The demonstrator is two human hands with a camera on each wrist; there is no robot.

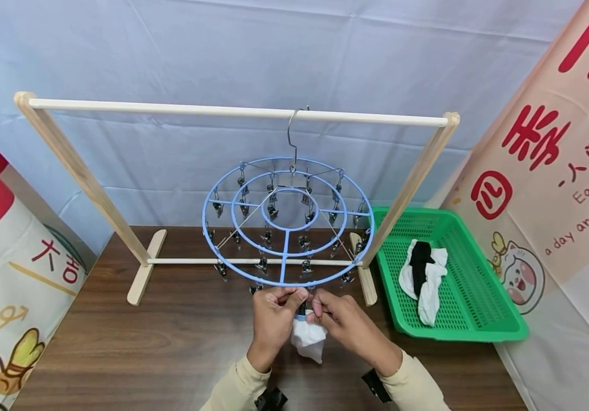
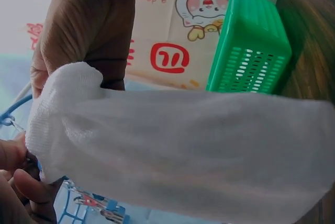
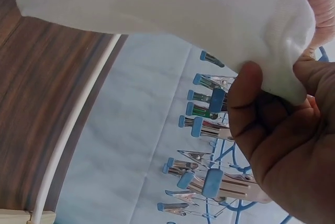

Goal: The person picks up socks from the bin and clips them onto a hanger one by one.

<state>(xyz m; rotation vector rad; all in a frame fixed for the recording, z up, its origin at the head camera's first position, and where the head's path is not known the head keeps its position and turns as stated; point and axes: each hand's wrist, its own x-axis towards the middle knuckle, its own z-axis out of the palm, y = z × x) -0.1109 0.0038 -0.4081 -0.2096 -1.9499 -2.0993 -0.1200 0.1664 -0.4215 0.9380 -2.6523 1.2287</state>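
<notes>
A round blue clip hanger [image 1: 285,274] hangs by its metal hook from a white rail. At its front edge my left hand [image 1: 273,314] pinches a dark clip [image 1: 302,308], partly covered by the fingers. My right hand [image 1: 343,319] holds the cuff of a white sock [image 1: 308,339] between thumb and fingers, right beside that clip. The sock dangles toe down over the table. In the right wrist view, the right hand [image 3: 282,130] has the bunched cuff of the sock [image 3: 172,4] in its fingertips. In the left wrist view, left fingertips [image 2: 13,156] are right at the cuff.
The wooden stand's rail [image 1: 171,108] spans above the hanger, with feet on both sides. A green basket [image 1: 479,285] at the right holds white socks [image 1: 430,297] and a black one [image 1: 420,265]. Several other clips [image 1: 261,264] hang round the rings. Printed cloths border the brown table [image 1: 135,354].
</notes>
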